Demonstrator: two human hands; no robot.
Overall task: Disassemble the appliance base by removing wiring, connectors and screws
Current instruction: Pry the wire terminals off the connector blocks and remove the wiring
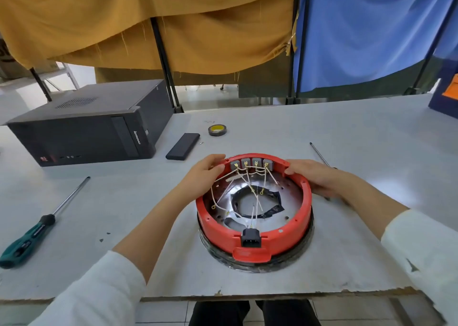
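While both hands' grip clasps the red base [285, 239], wires [238, 186] lie inside.

The right hand [312, 177] covers the middle of a thin screwdriver [318, 153] lying toward the desk's [359, 137] far right edge, hiding its handle. The green-handled screwdriver's [27, 241] butt meets the picture's left edge. The appliance base's [292, 231] screw heads are too small to tell.

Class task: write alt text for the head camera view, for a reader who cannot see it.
Both hands grip the far rim of a round red appliance base on a grey table, left hand and right hand flanking four grey connectors with pale wires. A green-handled screwdriver lies left, a computer case behind.
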